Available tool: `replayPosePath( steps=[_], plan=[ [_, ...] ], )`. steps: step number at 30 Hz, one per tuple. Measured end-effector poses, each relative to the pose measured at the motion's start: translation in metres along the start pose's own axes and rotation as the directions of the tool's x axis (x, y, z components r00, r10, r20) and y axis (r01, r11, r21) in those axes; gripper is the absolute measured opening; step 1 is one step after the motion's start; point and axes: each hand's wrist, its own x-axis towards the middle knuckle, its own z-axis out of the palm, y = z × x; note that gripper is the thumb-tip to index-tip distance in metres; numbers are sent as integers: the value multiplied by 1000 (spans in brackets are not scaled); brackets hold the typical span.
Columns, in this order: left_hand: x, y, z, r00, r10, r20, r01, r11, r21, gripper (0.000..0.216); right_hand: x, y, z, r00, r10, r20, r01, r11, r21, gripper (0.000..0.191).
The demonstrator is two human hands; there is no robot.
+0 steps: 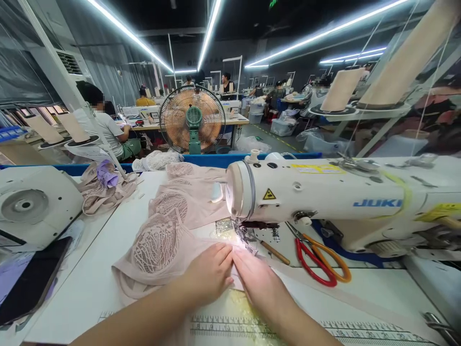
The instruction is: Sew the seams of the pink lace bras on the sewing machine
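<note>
A beige lace bra [158, 245] lies on the white table, its wing running under the needle area of the sewing machine [306, 192]. My left hand [211, 271] grips the bra's edge just in front of the presser foot, fingers together and thumb tucked below. Fingertips touching the left ones, my right hand [261, 283] presses and holds the same edge from the right. The cloth beneath both hands is mostly hidden. A beige elastic strip [334, 293] runs from near the right hand across the table to the right.
Red and orange-handled scissors [322, 262] and a wooden-handled tool [275, 252] lie right of the needle. More bra pieces [190, 197] lie behind. A phone [34, 278] and another machine head [36, 206] sit left. A large fan [193, 120] and people at machines are beyond.
</note>
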Motion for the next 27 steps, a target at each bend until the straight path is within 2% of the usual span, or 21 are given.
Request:
replayPosePath(
  steps=[4,7,10,14,19,23,27],
  plan=[
    [11,-6,-4,997,-72,-9,73,989,128,52,-33,2,-4,980,-127,-150,121,991,-52,34],
    [22,-1,-14,990,-140,-3,138,970,199,54,-47,2,-10,967,-162,-198,149,985,-82,33],
    [29,5,-20,981,-191,24,180,955,235,50,-53,2,-16,964,-189,-188,185,982,-38,34],
    [29,7,-20,980,-193,42,179,956,232,42,-55,4,-20,958,-229,-171,234,972,10,30],
    [30,8,-23,975,-217,46,199,947,250,47,-49,5,-21,951,-276,-140,275,961,-22,28],
    [32,9,-27,964,-251,84,227,948,222,42,-49,4,-21,946,-288,-151,298,953,53,29],
    [36,5,-25,975,-211,68,191,956,221,48,-49,5,-18,955,-266,-135,278,957,83,31]
  ],
)
